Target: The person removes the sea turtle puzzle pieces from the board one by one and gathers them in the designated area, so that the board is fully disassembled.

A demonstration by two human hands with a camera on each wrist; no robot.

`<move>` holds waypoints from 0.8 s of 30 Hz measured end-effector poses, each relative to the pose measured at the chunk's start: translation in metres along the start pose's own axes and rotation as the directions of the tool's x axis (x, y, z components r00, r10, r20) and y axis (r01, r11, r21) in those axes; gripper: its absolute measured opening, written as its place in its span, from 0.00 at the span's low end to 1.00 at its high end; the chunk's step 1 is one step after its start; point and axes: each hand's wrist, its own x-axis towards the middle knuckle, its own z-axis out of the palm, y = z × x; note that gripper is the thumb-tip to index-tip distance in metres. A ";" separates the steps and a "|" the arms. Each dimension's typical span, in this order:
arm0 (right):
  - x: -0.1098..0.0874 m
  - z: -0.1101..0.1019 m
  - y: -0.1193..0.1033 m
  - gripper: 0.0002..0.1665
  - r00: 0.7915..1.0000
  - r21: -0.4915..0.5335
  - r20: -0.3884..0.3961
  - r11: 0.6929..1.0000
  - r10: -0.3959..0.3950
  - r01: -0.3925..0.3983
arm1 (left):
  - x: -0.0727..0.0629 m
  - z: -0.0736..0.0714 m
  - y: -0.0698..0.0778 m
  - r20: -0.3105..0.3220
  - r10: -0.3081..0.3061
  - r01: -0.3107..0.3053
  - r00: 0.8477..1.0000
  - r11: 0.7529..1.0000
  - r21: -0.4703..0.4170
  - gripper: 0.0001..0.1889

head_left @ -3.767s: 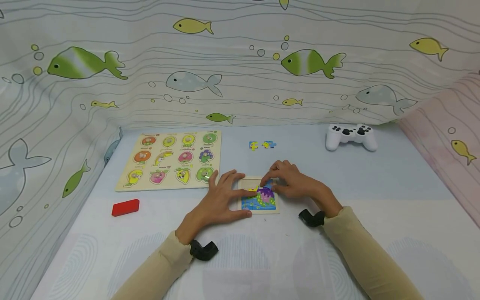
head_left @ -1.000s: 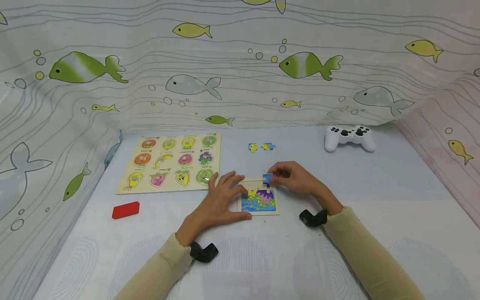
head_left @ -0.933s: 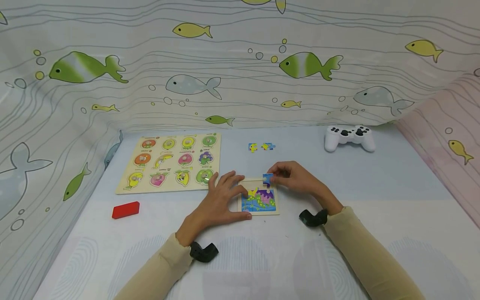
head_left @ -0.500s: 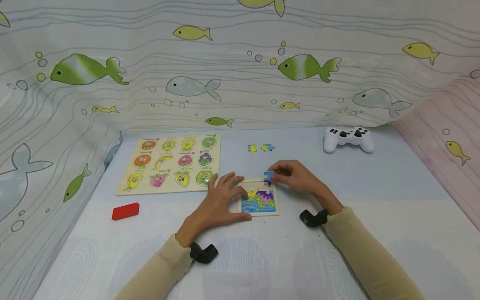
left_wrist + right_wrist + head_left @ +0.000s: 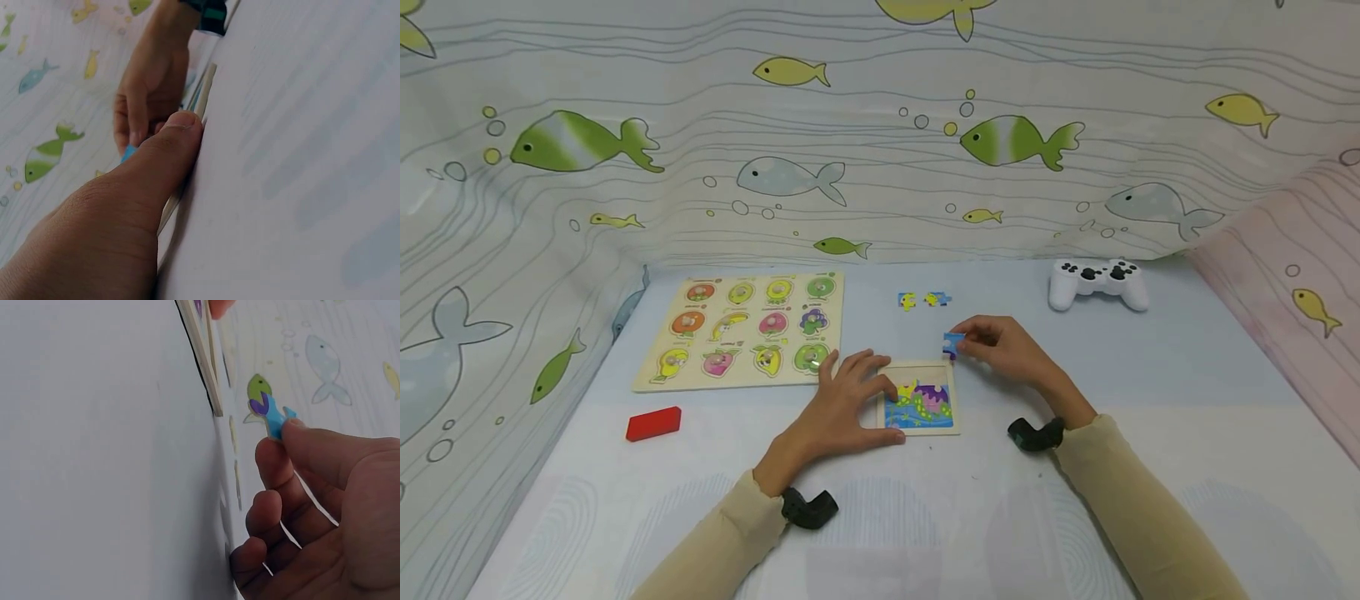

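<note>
A small wooden jigsaw puzzle tray (image 5: 957,408) lies mid-table, its lower part filled with a blue, purple and yellow picture. Bare wood shows along its upper part. My left hand (image 5: 842,408) holds the tray at its left side, thumb at the near edge and fingers toward the far edge, the index finger bent over the picture. Between thumb and index finger of my right hand (image 5: 1007,348) is a blue and purple puzzle piece (image 5: 273,417), raised just beyond the tray's far right corner. Two loose puzzle pieces, one (image 5: 907,301) left of the other (image 5: 937,298), lie farther back.
A fruit puzzle board (image 5: 700,379) lies at the left, close to my left fingers. In front of it is a red block (image 5: 653,423). A white game controller (image 5: 1097,285) sits at the back right, before the fish-patterned cloth (image 5: 880,200).
My right hand first worked in the tray's upper right, then raised the piece there. Now it has moved it right and away, off the tray's corner. The left hand stays.
</note>
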 end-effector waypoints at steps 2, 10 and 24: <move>0.000 -0.002 0.001 0.13 1.000 -0.008 -0.019 1.000 0.012 -0.012 | 0.000 0.000 0.000 0.005 -0.005 0.005 1.000 1.000 -0.003 0.25; 0.003 -0.012 0.009 0.15 0.997 -0.019 -0.066 0.999 0.039 -0.041 | 0.000 -0.001 0.002 0.002 -0.004 0.004 1.000 1.000 -0.012 0.24; 0.029 -0.036 0.022 0.18 0.989 -0.014 -0.065 0.991 0.130 -0.131 | -0.002 -0.001 0.002 0.005 -0.007 0.007 1.000 1.000 -0.015 0.24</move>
